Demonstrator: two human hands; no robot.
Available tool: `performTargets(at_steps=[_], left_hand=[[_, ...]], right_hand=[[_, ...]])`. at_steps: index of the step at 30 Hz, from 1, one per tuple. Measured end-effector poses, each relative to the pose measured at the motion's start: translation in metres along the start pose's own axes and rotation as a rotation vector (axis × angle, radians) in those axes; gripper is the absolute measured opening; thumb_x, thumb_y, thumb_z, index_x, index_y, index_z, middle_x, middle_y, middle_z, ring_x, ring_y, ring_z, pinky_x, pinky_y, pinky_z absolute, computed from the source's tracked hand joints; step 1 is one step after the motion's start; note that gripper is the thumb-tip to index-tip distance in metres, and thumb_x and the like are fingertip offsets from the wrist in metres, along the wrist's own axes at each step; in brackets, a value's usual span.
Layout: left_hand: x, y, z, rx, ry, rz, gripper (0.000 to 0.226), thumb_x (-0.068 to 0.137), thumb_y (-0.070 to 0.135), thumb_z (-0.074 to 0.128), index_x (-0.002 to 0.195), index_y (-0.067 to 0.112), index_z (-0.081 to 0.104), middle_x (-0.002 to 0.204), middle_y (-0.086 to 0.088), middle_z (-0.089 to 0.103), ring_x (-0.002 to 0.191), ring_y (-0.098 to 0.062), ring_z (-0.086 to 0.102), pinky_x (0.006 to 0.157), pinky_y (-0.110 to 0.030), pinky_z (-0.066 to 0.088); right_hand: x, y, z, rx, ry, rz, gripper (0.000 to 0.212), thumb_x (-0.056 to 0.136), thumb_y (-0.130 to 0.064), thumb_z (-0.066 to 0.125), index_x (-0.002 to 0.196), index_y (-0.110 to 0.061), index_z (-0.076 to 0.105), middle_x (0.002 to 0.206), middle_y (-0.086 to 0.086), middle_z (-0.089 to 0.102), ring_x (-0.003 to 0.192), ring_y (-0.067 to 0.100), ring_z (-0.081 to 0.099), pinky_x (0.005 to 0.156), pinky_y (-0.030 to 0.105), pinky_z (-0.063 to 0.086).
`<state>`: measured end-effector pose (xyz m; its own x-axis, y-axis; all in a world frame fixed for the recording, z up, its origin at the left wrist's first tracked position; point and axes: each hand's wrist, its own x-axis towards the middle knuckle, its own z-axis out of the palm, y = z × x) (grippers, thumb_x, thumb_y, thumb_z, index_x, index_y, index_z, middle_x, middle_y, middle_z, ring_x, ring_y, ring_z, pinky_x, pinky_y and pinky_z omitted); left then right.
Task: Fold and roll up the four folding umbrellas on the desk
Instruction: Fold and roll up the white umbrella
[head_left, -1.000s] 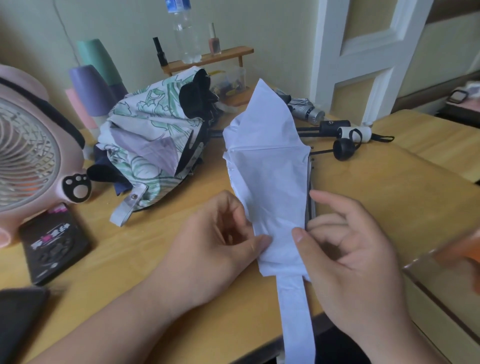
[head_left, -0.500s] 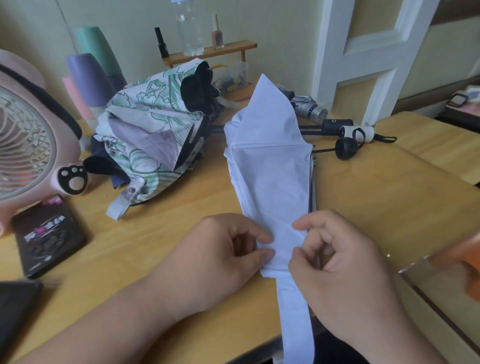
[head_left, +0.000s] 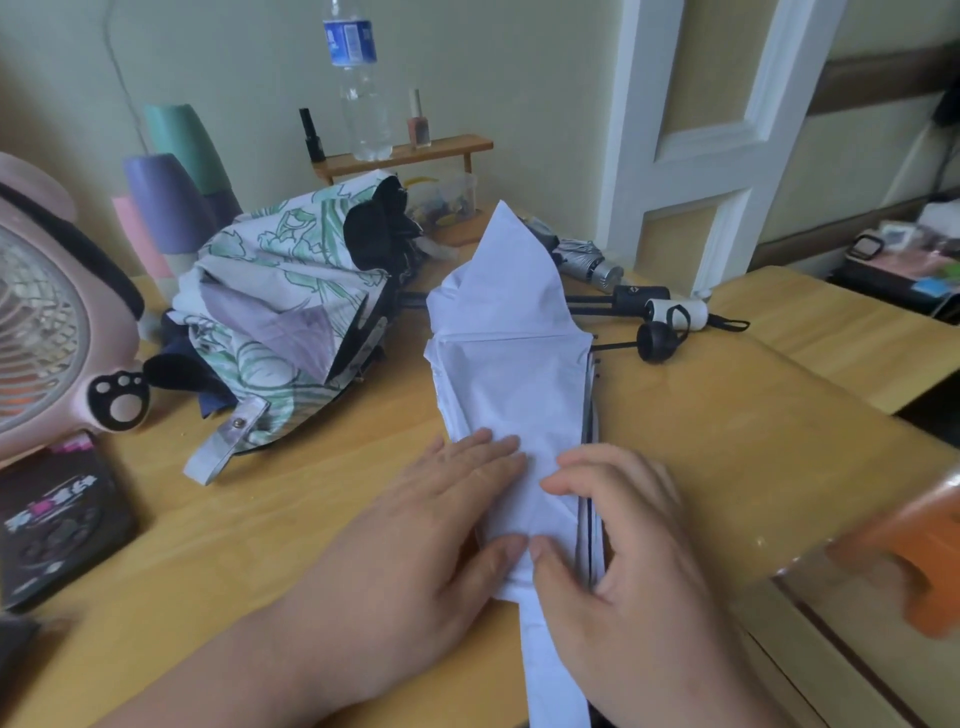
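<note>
A white folding umbrella (head_left: 509, 364) lies lengthwise in the middle of the wooden desk (head_left: 727, 441), its canopy folded into a narrow pleated panel. Its strap (head_left: 550, 675) hangs over the near edge. My left hand (head_left: 415, 545) lies flat on the panel's left side with straight fingers. My right hand (head_left: 634, 561) rests with bent fingers on the right side, above the dark ribs, thumb beside my left thumb. A crumpled floral umbrella (head_left: 280, 291) lies to the left. A silver rolled umbrella (head_left: 587, 260) sits behind, with black and white handles (head_left: 670, 312) beside it.
A pink fan (head_left: 47, 332) and a black device (head_left: 57, 514) occupy the left. A small shelf (head_left: 405, 150) with a water bottle (head_left: 358, 78) stands at the wall near stacked cups (head_left: 166, 202). A blurred orange object (head_left: 914, 551) is at the right.
Both hands stopped pinching the white fabric. My left hand has flattened onto the panel, and my right hand has spread over its right side. The view shifted slightly.
</note>
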<state>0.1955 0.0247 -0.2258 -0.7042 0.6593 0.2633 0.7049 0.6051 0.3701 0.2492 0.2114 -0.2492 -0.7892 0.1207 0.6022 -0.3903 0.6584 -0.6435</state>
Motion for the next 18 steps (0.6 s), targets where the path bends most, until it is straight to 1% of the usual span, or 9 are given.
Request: performTargets(at_steps=[2,4,7,9,11,13,15,17,18], left_hand=[[0.000,-0.005,0.005,0.027,-0.030,0.000,0.058,0.102,0.060,0.035,0.153,0.033,0.044,0.164,0.021,0.029,0.152,0.006,0.013,0.124,-0.028,0.013],[0.000,-0.011,0.010,0.068,-0.046,0.019,0.054,0.104,0.062,0.029,0.151,0.040,0.045,0.164,0.021,0.028,0.153,0.004,0.015,0.124,-0.028,0.013],[0.003,-0.015,0.012,0.154,-0.013,0.069,0.046,0.106,0.059,0.031,0.145,0.041,0.049,0.159,0.012,0.041,0.151,-0.008,0.031,0.118,-0.032,0.025],[0.010,-0.013,0.006,0.175,0.044,0.061,0.046,0.105,0.062,0.035,0.141,0.040,0.053,0.157,0.011,0.045,0.150,-0.013,0.036,0.117,-0.033,0.027],[0.023,-0.010,-0.004,0.207,0.102,0.037,0.052,0.101,0.068,0.037,0.142,0.040,0.053,0.159,0.010,0.043,0.151,-0.017,0.034,0.120,-0.032,0.021],[0.041,-0.009,-0.017,0.345,0.124,0.034,0.059,0.099,0.071,0.037,0.146,0.037,0.048,0.161,0.006,0.040,0.152,-0.023,0.029,0.122,-0.034,0.017],[0.062,-0.009,-0.032,0.460,0.047,-0.053,0.068,0.097,0.073,0.032,0.155,0.037,0.033,0.168,0.004,0.023,0.157,-0.025,0.012,0.128,-0.039,0.009],[0.079,-0.014,-0.036,0.509,-0.003,-0.162,0.079,0.096,0.075,0.024,0.162,0.035,0.006,0.170,0.006,-0.010,0.157,-0.021,-0.013,0.126,-0.040,-0.010],[0.082,-0.019,-0.031,0.498,-0.057,-0.218,0.081,0.097,0.075,0.020,0.163,0.032,-0.001,0.167,0.007,-0.019,0.156,-0.020,-0.017,0.124,-0.039,-0.014]], right_hand=[[0.000,0.001,0.001,0.017,-0.010,-0.004,0.022,0.076,-0.029,0.061,0.097,-0.022,0.063,0.113,-0.017,0.056,0.114,0.007,0.053,0.097,0.013,0.037],[0.003,0.003,0.001,0.012,-0.043,-0.011,0.018,0.075,-0.031,0.062,0.092,-0.024,0.063,0.105,-0.019,0.058,0.107,0.007,0.055,0.092,0.021,0.044],[0.029,0.008,-0.015,-0.030,-0.110,0.085,0.011,0.077,-0.036,0.062,0.083,-0.028,0.064,0.089,-0.021,0.060,0.096,0.003,0.058,0.083,0.027,0.049],[0.069,0.011,-0.034,-0.027,-0.148,0.157,0.006,0.081,-0.033,0.065,0.080,-0.027,0.066,0.084,-0.019,0.065,0.088,0.002,0.061,0.078,0.029,0.053],[0.120,0.014,-0.050,0.022,-0.187,0.190,0.009,0.085,-0.024,0.068,0.076,-0.026,0.069,0.077,-0.014,0.070,0.076,0.004,0.065,0.073,0.033,0.056],[0.175,0.023,-0.054,0.004,-0.237,0.229,0.011,0.086,-0.020,0.068,0.076,-0.023,0.071,0.075,-0.009,0.072,0.074,0.010,0.067,0.072,0.034,0.056],[0.218,0.039,-0.046,-0.041,-0.250,0.263,0.013,0.087,-0.020,0.064,0.077,-0.021,0.072,0.078,-0.005,0.074,0.077,0.016,0.068,0.069,0.031,0.054],[0.237,0.058,-0.027,0.018,-0.184,0.309,0.015,0.088,-0.019,0.061,0.078,-0.024,0.071,0.080,-0.005,0.074,0.078,0.017,0.067,0.065,0.027,0.049],[0.237,0.066,-0.016,0.068,-0.128,0.333,0.015,0.089,-0.019,0.061,0.080,-0.025,0.071,0.082,-0.005,0.074,0.079,0.015,0.067,0.065,0.025,0.047]])
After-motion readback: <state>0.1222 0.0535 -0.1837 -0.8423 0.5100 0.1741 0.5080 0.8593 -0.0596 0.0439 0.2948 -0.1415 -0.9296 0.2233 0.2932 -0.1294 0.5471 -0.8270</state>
